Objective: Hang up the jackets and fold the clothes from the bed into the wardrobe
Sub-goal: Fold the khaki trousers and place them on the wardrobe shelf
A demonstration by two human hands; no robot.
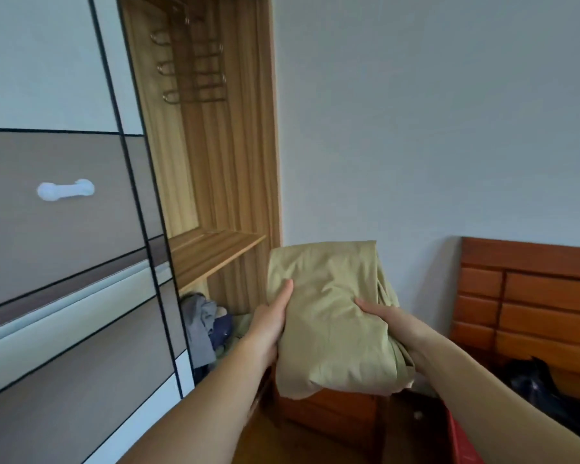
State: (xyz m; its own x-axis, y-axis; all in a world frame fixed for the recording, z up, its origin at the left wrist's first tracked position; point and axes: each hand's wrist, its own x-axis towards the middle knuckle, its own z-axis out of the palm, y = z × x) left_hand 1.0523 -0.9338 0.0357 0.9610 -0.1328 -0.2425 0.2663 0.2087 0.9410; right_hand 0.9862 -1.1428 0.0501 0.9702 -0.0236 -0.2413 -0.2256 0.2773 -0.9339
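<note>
Dark bag [546, 393] – cut off right; hangers [191, 72] blurred.

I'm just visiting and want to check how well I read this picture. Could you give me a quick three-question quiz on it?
1. True or false: the folded beige garment is held by both hands, left hand and right hand.
2. Where do clothes already lie: A) on the wooden shelf, B) below that shelf, C) on the metal hanger rack?
3. What colour is the handle on the wardrobe door?

Key: 1 true; 2 B, the pile of clothes; 3 white.
</note>
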